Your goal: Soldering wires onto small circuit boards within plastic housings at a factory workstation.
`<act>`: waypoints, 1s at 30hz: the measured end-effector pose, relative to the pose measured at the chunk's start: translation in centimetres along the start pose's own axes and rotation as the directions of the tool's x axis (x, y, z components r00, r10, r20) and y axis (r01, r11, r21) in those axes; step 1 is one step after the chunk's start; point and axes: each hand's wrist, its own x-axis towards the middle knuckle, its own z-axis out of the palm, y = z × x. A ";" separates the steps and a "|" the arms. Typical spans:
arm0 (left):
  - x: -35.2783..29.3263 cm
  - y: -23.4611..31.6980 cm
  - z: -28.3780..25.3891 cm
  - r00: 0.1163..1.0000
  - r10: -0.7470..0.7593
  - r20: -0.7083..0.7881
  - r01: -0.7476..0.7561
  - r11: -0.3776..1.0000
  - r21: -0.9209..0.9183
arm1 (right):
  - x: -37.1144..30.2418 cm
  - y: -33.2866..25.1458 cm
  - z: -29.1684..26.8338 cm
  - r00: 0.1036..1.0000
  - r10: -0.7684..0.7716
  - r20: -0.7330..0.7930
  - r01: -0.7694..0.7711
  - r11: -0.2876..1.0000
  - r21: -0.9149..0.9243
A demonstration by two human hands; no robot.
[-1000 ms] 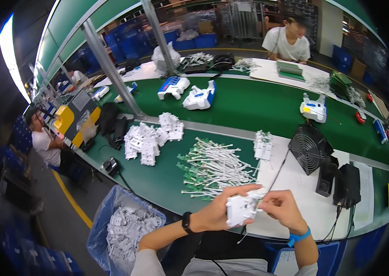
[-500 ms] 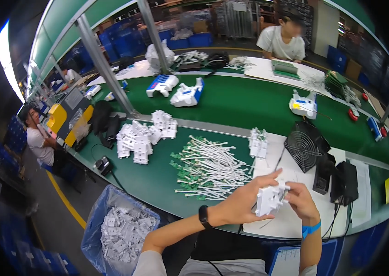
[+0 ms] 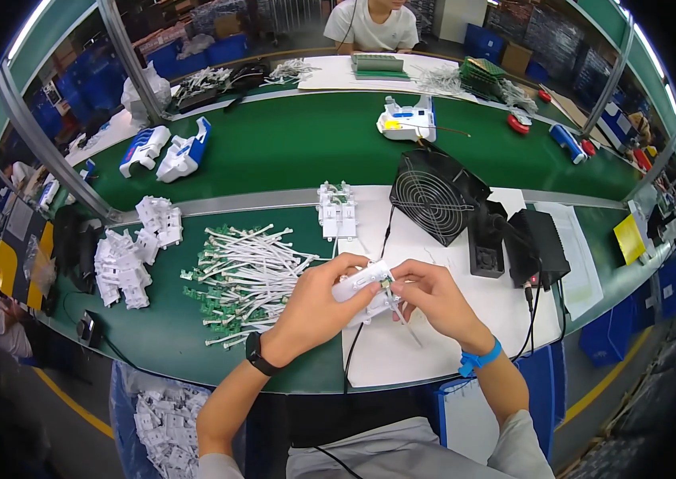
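Note:
My left hand [image 3: 312, 307] grips a white plastic housing [image 3: 356, 283] over the white work sheet, its thumb lying across the near side. At the housing's right end, my right hand [image 3: 440, 302] pinches a small green circuit board whose white cable [image 3: 406, 321] hangs down below the fingers. The fingertips partly hide the board, and I cannot tell how far it sits in the housing. Left of my hands spreads a pile of white cables with green boards [image 3: 254, 275]. Beyond them stand several white housings [image 3: 338, 211] with green boards in them.
A stack of white housings [image 3: 122, 267] lies at the left. A black fan [image 3: 434, 195] and a black box [image 3: 541, 247] with cords stand at the right. A lined bin [image 3: 122, 415] of white parts is below the bench. Across the green belt [image 3: 290, 144] sits another person.
My view has swung to the right, so the bench appears further left. The housing has been turned in my hands, and a white cable now hangs at my right fingers.

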 end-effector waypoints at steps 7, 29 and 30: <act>0.7 0.7 0.1 0.999 0.040 0.026 -0.039 0.999 -0.022 | 0.2 0.6 -0.2 0.999 -0.007 0.048 0.002 0.995 0.101; 5.8 -1.8 4.2 0.947 0.032 -0.321 0.011 0.991 0.131 | 0.9 2.8 1.0 0.782 -0.538 -0.315 0.306 0.772 -0.558; 6.1 -2.2 4.9 0.961 -0.035 -0.276 0.026 0.999 -0.033 | 0.5 2.8 1.0 0.725 -0.640 -0.254 0.332 0.648 -0.685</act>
